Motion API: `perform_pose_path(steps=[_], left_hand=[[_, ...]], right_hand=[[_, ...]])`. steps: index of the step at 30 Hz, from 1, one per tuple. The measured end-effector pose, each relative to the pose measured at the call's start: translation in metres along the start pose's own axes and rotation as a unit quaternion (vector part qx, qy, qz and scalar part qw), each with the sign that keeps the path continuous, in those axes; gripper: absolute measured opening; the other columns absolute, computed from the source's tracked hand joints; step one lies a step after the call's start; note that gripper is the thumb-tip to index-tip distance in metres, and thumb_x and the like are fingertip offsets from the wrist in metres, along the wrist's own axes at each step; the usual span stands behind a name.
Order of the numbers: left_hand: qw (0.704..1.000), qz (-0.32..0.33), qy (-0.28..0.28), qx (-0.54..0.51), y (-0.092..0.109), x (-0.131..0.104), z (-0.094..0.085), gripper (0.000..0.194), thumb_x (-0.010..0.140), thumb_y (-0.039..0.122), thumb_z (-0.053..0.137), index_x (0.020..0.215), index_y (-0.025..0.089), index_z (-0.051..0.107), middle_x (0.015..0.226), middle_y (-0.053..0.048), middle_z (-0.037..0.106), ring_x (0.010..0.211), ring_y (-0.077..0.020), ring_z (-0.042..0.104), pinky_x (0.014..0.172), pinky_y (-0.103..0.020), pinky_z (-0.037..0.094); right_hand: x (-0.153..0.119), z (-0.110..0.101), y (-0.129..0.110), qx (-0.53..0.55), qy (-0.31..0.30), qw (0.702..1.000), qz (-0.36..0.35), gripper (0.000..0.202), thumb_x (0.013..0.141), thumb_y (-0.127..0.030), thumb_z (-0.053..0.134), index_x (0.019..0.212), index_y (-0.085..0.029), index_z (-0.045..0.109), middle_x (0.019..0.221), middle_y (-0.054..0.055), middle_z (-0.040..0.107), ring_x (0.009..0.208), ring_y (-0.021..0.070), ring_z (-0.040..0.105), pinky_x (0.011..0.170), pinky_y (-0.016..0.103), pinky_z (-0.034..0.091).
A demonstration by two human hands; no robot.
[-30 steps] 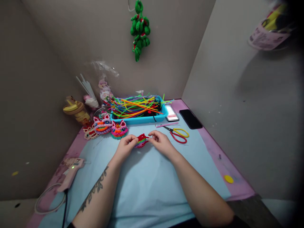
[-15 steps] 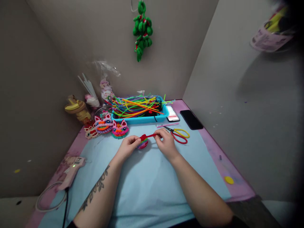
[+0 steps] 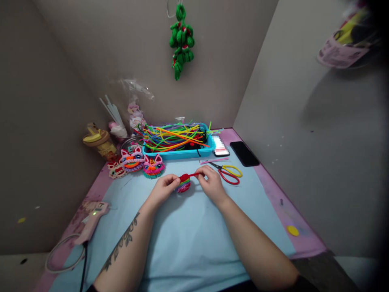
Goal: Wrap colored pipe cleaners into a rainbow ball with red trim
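Observation:
Between my two hands is a small round striped piece (image 3: 183, 185) in red, green and purple, made of fuzzy stems. My left hand (image 3: 168, 185) pinches its left edge between thumb and fingers. A red fuzzy stem (image 3: 192, 174) runs from the top of the piece to the right. Its far end is pinched in the fingertips of my right hand (image 3: 208, 181). Just beyond my right hand lie scissors (image 3: 226, 171) with one yellow and one red handle. Both hands are above the light blue cloth (image 3: 188, 243).
A blue tray (image 3: 179, 154) of colourful stems stands at the back. Finished fuzzy faces (image 3: 153, 166) sit left of it. A black phone (image 3: 244, 153) lies right, a pink glue gun (image 3: 92, 223) with cable left, and a yellow disc (image 3: 292, 230) near the right edge.
My right hand has shifted very slightly left, and the stretch of red stem between my hands looks a little shorter. More of the striped piece shows. My left hand keeps its pinch.

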State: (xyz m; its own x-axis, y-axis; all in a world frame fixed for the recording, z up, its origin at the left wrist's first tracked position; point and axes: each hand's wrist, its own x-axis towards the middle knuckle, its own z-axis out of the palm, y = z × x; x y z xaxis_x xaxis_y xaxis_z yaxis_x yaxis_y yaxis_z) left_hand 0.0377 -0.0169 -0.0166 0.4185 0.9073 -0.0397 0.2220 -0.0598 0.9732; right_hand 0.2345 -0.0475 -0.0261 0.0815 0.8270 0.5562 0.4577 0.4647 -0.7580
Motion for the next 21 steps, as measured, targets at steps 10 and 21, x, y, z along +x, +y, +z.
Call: perform_pose_path(steps=[10, 21], left_hand=[[0.999, 0.000, -0.023, -0.021, -0.0042, -0.0003, -0.0021, 0.033, 0.077, 0.047, 0.062, 0.072, 0.014, 0.061, 0.064, 0.001, 0.057, 0.060, -0.0114, 0.048, 0.060, -0.023, 0.034], [0.997, 0.013, -0.035, -0.070, -0.0026, -0.0012, 0.0005, 0.036, 0.076, 0.049, 0.063, 0.072, 0.014, 0.060, 0.063, 0.001, 0.055, 0.059, -0.0110, 0.046, 0.059, -0.023, 0.034]], right_hand=[[0.0001, 0.0044, 0.0027, 0.189, -0.013, 0.969, 0.161, 0.006, 0.074, -0.024, 0.062, 0.071, -0.020, 0.058, 0.067, -0.001, 0.055, 0.063, 0.0143, 0.050, 0.061, 0.027, 0.041], [0.0019, 0.0089, 0.0015, 0.276, -0.059, 0.930, 0.236, 0.022, 0.067, -0.037, 0.071, 0.065, -0.019, 0.058, 0.062, -0.002, 0.056, 0.059, 0.0138, 0.051, 0.059, 0.027, 0.041]])
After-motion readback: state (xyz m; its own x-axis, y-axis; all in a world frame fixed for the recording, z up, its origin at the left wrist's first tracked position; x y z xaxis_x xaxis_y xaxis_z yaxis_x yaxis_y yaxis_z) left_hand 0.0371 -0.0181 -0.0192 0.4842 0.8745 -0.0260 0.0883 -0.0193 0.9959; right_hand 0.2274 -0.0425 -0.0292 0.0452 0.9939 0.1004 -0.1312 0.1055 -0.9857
